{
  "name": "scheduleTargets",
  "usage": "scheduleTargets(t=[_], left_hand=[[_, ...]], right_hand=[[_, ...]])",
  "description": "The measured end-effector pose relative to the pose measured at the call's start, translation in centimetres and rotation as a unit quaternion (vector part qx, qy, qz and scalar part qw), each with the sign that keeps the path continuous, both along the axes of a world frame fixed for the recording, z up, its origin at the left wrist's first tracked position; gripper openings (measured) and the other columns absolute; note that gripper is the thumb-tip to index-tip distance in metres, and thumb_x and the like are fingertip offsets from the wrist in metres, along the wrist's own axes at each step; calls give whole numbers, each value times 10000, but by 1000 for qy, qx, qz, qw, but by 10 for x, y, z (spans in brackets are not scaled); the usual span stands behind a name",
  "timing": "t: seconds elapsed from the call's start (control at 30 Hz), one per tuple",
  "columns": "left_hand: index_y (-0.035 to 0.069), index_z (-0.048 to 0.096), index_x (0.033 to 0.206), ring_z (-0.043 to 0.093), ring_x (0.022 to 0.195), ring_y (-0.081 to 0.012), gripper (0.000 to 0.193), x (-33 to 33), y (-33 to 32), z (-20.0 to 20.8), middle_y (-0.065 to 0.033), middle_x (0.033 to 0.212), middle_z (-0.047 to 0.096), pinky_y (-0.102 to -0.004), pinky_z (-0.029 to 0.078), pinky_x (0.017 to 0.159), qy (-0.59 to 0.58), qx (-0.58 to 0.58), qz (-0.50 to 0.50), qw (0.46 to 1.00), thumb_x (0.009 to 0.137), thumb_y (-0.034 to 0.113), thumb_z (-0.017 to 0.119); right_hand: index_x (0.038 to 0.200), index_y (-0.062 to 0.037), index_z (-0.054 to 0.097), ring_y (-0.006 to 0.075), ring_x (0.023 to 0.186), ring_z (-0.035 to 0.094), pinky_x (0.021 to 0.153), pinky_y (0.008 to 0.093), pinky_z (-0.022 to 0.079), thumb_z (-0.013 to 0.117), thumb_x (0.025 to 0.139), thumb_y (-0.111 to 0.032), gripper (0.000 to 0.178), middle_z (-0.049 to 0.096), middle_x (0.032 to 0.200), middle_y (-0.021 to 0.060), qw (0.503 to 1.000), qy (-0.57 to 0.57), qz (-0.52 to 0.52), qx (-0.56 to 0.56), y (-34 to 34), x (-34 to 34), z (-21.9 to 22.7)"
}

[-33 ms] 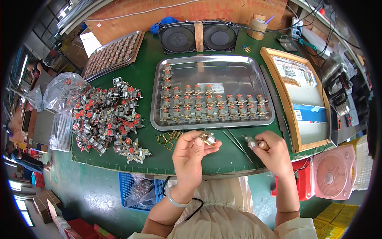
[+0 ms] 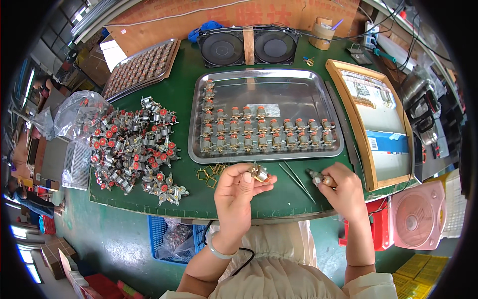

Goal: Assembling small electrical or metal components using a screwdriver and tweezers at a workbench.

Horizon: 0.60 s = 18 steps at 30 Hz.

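Note:
Between thumb and fingers, my left hand (image 2: 233,197) grips a small silver motor-like part (image 2: 260,174) with an orange-red end and a brass-coloured piece at its left. My right hand (image 2: 344,192) is closed around a short tool (image 2: 327,181) with a tan handle and a grey metal head; its exact kind is unclear. A pair of tweezers (image 2: 297,182) lies on the green table between the hands. Several brass frames (image 2: 211,174) lie left of my left hand. Beyond both hands, a metal tray (image 2: 294,97) holds rows of similar parts (image 2: 262,140).
A heap of loose parts (image 2: 134,149) covers the table's left side, beside a plastic bag (image 2: 79,114). Behind it leans another filled tray (image 2: 142,67). Two black speakers (image 2: 222,47) stand at the back. A wooden frame (image 2: 371,184) borders the right side.
Both hands have shifted only very slightly, my left one a touch leftward. Each still holds the same thing.

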<state>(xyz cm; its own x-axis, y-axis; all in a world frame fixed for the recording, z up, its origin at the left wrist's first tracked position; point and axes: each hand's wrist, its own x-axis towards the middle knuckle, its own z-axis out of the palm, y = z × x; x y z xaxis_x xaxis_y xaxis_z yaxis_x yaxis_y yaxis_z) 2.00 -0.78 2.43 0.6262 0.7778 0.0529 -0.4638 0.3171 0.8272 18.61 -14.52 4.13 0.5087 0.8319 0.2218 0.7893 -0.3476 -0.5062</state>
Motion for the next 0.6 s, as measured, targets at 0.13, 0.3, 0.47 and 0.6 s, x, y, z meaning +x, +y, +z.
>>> scheduleTargets(t=[0.13, 0.3, 0.47, 0.6], left_hand=[[-5, 496, 963, 564, 960, -268, 142, 3, 6, -2, -131, 1019, 531, -362, 491, 812, 0, 13, -10, 1000, 867, 99, 501], [9, 520, 912, 511, 1050, -301, 100, 3, 9, -2, -153, 1125, 473, -378, 452, 881, -30, -62, -56, 996, 840, 76, 534], [23, 511, 935, 506, 1059, -303, 126, -1, 11, -7, -183, 1185, 463, -378, 433, 887, -3, -18, -54, 998, 838, 95, 547], [25, 504, 945, 510, 1054, -300, 144, 2, 9, -7, -201, 1183, 471, -378, 421, 896, 11, 17, -55, 998, 838, 108, 551]], right_hand=[[853, -36, 533, 300, 649, 566, 539, 369, 459, 673, 645, -115, 262, 527, 797, 109, 998, -44, -44, 19, 12, -15, 2], [815, -35, 506, 293, 640, 571, 530, 372, 465, 675, 647, -151, 265, 528, 804, 113, 997, -55, 25, -40, 32, -28, -8], [806, -15, 490, 271, 545, 566, 482, 341, 445, 634, 670, -74, 206, 550, 676, 106, 997, 13, 77, 16, 31, -18, -10], [902, -13, 524, 204, 470, 514, 431, 298, 408, 589, 642, -6, 269, 513, 578, 64, 968, 136, 150, 149, 26, -27, 8]])
